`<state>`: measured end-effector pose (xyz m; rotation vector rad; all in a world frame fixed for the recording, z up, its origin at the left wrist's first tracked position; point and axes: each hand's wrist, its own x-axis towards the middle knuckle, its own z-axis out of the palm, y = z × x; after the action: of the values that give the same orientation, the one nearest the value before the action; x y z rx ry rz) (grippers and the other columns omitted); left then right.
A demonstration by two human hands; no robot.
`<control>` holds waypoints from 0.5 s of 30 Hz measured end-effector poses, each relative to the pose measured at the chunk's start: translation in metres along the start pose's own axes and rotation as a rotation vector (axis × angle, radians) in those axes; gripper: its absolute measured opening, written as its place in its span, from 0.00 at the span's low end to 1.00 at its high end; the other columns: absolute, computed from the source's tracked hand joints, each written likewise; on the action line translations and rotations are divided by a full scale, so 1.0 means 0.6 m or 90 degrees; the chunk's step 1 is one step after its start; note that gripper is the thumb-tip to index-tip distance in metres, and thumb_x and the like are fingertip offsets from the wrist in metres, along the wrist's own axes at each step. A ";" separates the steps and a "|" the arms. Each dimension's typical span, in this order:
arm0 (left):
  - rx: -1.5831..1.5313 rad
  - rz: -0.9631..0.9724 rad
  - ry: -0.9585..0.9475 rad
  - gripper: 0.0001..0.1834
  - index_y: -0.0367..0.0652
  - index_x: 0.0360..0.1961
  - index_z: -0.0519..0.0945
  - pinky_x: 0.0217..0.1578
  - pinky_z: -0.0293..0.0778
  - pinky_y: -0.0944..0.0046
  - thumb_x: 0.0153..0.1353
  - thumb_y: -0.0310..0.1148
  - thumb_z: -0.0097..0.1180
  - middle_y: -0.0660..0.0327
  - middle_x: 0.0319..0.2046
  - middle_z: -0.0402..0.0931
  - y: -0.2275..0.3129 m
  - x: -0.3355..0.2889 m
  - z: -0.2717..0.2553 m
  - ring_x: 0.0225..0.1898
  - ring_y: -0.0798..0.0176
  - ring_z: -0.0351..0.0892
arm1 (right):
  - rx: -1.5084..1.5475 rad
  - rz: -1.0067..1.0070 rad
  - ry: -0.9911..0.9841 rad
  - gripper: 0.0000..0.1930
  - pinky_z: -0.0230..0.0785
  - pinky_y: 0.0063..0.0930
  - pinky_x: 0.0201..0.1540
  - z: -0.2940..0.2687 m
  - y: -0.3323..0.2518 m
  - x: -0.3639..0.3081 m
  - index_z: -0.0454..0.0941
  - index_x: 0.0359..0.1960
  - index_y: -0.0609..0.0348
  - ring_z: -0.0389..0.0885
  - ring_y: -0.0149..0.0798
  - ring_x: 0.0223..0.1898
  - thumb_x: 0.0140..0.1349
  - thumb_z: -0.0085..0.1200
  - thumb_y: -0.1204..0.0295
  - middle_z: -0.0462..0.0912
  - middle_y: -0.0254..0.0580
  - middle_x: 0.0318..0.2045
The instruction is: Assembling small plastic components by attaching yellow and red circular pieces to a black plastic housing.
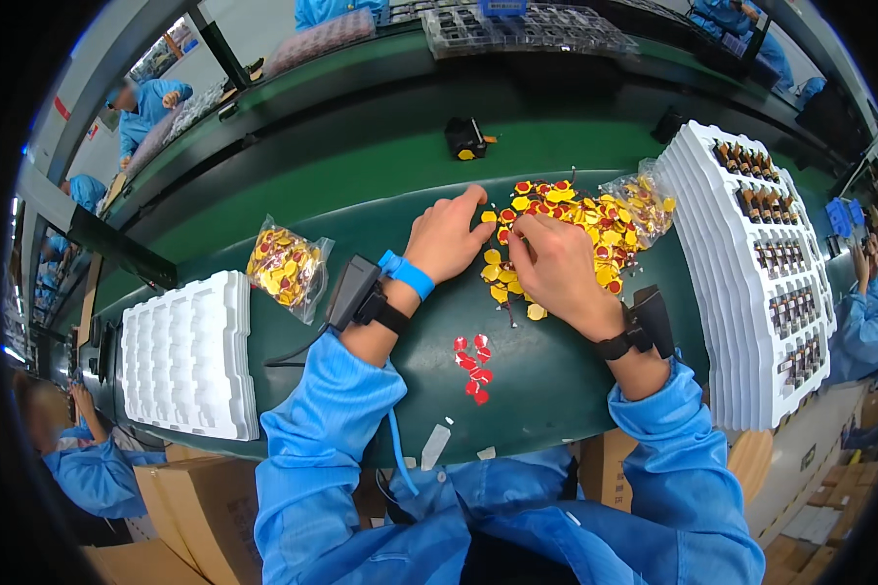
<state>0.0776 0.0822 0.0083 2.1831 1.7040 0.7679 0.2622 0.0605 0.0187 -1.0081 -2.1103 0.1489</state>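
A loose heap of small yellow and red pieces, flat and roughly round or lobed, lies on the green work surface. My left hand rests at the heap's left edge; its bent fingers and thumb stand apart beside a yellow piece. My right hand reaches over the heap with its fingers curled down and closed; whatever is between the fingertips is hidden. Nearer to me, a small group of red round pieces lies apart from the heap. Both wrists wear black straps with devices, and the left also has a blue band.
A clear bag of yellow and red pieces and a stack of white trays are at left. Another clear bag touches the heap. White trays holding small dark parts rise at right. A small black device sits beyond. Co-workers in blue sit around.
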 end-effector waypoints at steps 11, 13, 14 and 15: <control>-0.195 0.019 -0.107 0.11 0.38 0.34 0.70 0.17 0.63 0.66 0.61 0.28 0.61 0.60 0.15 0.70 0.015 -0.023 -0.046 0.15 0.70 0.71 | 0.081 -0.009 0.067 0.05 0.69 0.41 0.25 -0.019 -0.002 -0.002 0.76 0.31 0.63 0.79 0.49 0.23 0.58 0.57 0.74 0.79 0.47 0.23; -0.519 -0.105 -0.099 0.08 0.40 0.34 0.72 0.16 0.62 0.71 0.67 0.31 0.56 0.63 0.16 0.73 0.044 -0.070 -0.067 0.14 0.71 0.71 | 0.277 0.058 -0.030 0.06 0.68 0.30 0.25 -0.033 -0.023 -0.001 0.79 0.37 0.64 0.77 0.36 0.21 0.61 0.59 0.74 0.78 0.44 0.23; -0.571 -0.111 -0.101 0.07 0.40 0.35 0.72 0.16 0.63 0.73 0.69 0.32 0.53 0.63 0.17 0.74 0.056 -0.092 -0.078 0.15 0.70 0.72 | 0.320 0.068 -0.089 0.08 0.68 0.29 0.26 -0.041 -0.034 -0.001 0.79 0.41 0.65 0.77 0.34 0.22 0.64 0.57 0.73 0.79 0.44 0.24; -0.624 -0.117 -0.102 0.08 0.40 0.36 0.72 0.17 0.63 0.74 0.71 0.32 0.50 0.63 0.18 0.75 0.060 -0.109 -0.082 0.16 0.70 0.73 | 0.335 0.050 -0.122 0.07 0.68 0.29 0.26 -0.030 -0.036 -0.003 0.78 0.40 0.65 0.78 0.36 0.22 0.65 0.55 0.73 0.79 0.45 0.24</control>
<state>0.0686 0.0044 0.0514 1.3439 1.0611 1.0413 0.2626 0.0407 0.0387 -0.7766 -2.0355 0.8223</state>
